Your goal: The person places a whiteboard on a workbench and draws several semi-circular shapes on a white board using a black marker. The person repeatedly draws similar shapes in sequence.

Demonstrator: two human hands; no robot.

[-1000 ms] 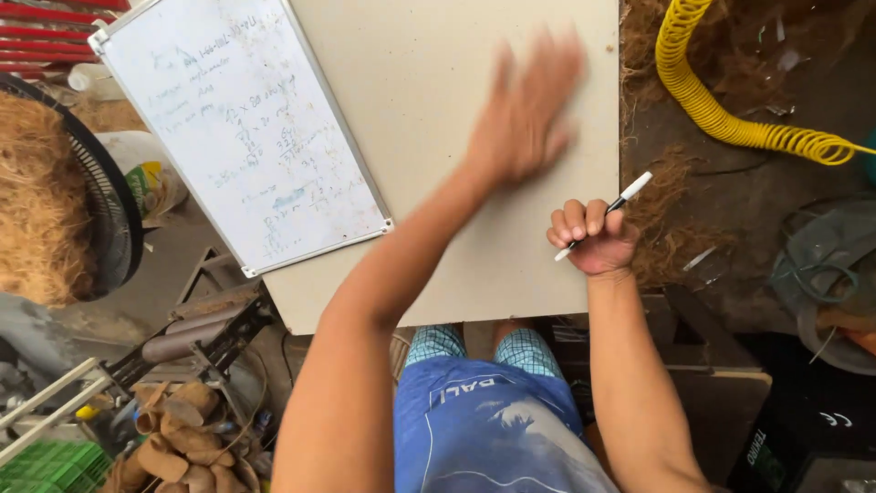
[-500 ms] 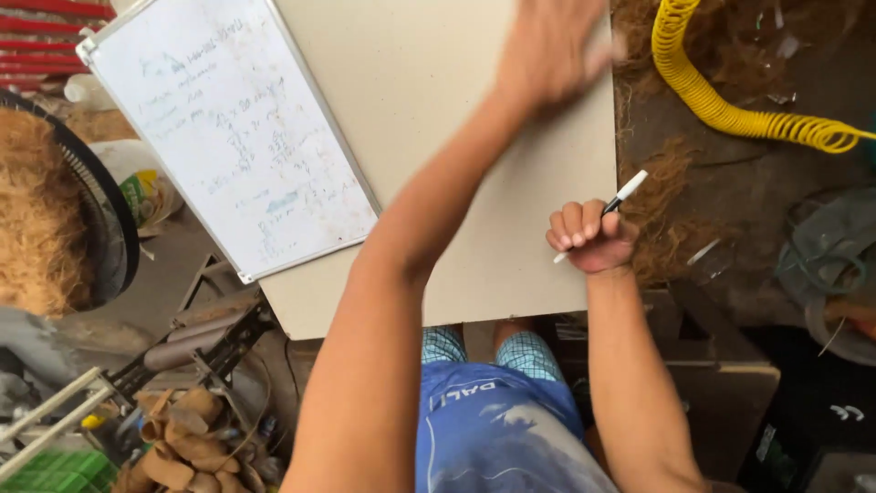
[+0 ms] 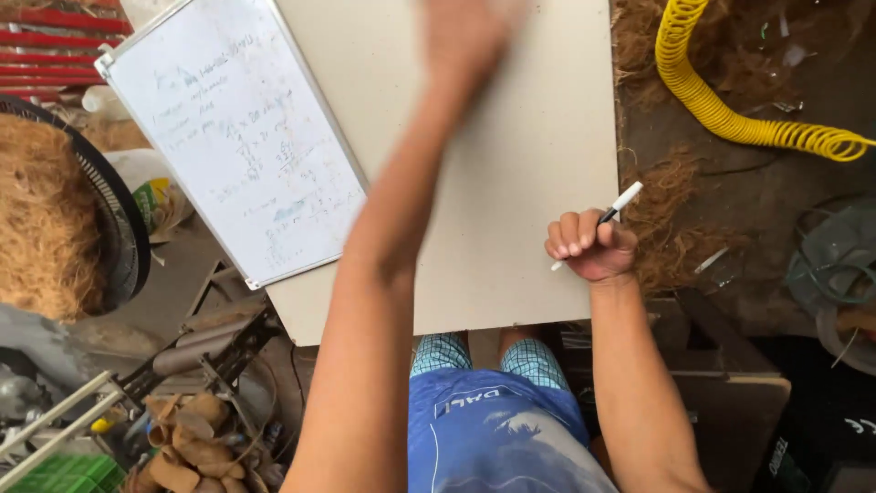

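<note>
At twelve o'clock the left hand [image 3: 470,32] has swept farther up the beige board [image 3: 538,137], blurred, spread unclear; right hand [image 3: 591,245] stays fisted on a marker [image 3: 613,207] at three o'clock, whiteboard [image 3: 233,137] at ten

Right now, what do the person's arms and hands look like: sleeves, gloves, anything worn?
Both arms are bare up to the frame edge: no sleeves, gloves, watch or rings visible. The left hand is blurred, so detail there is unclear. The right hand shows plainly, fingers bare.

Right hand [image 3: 591,246] grips marker [image 3: 613,209]; left hand [image 3: 465,32] blurred over board [image 3: 520,164].
</note>
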